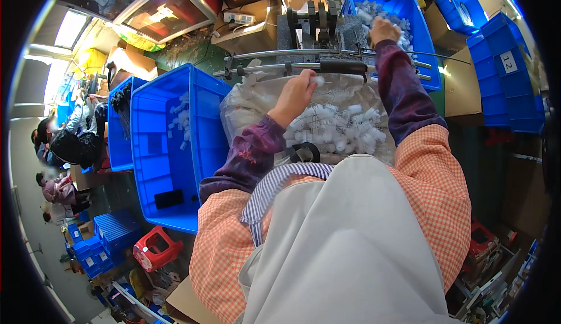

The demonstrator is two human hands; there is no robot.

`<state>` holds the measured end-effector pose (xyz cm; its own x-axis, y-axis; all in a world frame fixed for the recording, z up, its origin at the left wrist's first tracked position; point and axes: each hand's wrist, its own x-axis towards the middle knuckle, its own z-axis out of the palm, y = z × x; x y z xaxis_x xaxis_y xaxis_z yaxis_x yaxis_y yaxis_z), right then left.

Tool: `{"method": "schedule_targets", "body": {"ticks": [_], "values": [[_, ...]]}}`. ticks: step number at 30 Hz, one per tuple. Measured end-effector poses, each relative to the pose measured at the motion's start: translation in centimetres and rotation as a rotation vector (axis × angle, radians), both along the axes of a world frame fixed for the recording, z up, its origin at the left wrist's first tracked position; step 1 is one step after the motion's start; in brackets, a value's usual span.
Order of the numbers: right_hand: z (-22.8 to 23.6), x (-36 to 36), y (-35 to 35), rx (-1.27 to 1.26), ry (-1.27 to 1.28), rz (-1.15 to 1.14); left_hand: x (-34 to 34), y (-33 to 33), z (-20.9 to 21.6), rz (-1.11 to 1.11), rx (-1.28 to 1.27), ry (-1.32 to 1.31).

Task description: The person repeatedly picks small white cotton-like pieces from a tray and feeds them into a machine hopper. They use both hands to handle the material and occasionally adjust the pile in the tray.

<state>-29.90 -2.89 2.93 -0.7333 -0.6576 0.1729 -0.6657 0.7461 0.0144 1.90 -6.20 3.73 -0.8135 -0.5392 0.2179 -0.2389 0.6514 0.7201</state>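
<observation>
My left hand [295,97] is closed in a pinch on a small white plastic piece [318,81]. It hovers over a heap of white plastic pieces [342,128], some with thin metal wires, lying on a clear plastic sheet [245,104] in front of me. Reaching far right, my right hand [384,30] is at the blue bin [422,31] of small white cylinders [403,28]. Its fingers are curled down and what they hold, if anything, is hidden. Between the hands and beyond them stands a dark bench machine [318,26] with metal rods [280,66].
At my left a large blue bin [155,166] has some white pieces in it, with another blue bin [120,142] beyond. Cardboard boxes [251,28] stand behind the machine. Blue crates [508,72] are stacked at right. A red stool [156,248] and several people [76,137] are farther left.
</observation>
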Motion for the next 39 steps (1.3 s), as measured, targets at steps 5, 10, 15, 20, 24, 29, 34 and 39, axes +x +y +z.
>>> {"method": "schedule_targets", "body": {"ticks": [5,10,15,20,24,29,34,39], "values": [[0.2,1.9,4.6,-0.313,-0.227,0.51,-2.4,0.7,1.1,-0.052,-0.005,0.051],[1.6,9.5,5.8,-0.293,-0.939,0.954,-3.9,1.1,0.4,-0.016,-0.039,0.04],[-3.4,5.2,1.5,-0.482,-0.24,0.533,-1.6,0.0,-2.5,-0.012,-0.243,-0.48],[-5.2,4.5,-2.3,-0.329,0.071,0.348,-0.8,-1.1,-8.3,0.007,-0.408,-0.5],[-5.9,4.0,-3.2,-0.262,0.011,0.348,-0.5,-0.9,-9.7,-0.015,-0.352,-0.568],[-5.5,3.6,-3.2,-0.21,-0.06,0.364,-0.5,-0.7,-8.6,-0.031,-0.31,-0.535],[-5.4,3.6,-3.4,-0.174,-0.074,0.364,-0.6,-0.6,-8.4,0.008,-0.217,-0.464],[-4.9,3.3,-3.6,-0.197,-0.152,0.374,-0.3,-0.6,-8.6,-0.011,-0.266,-0.366]]}}
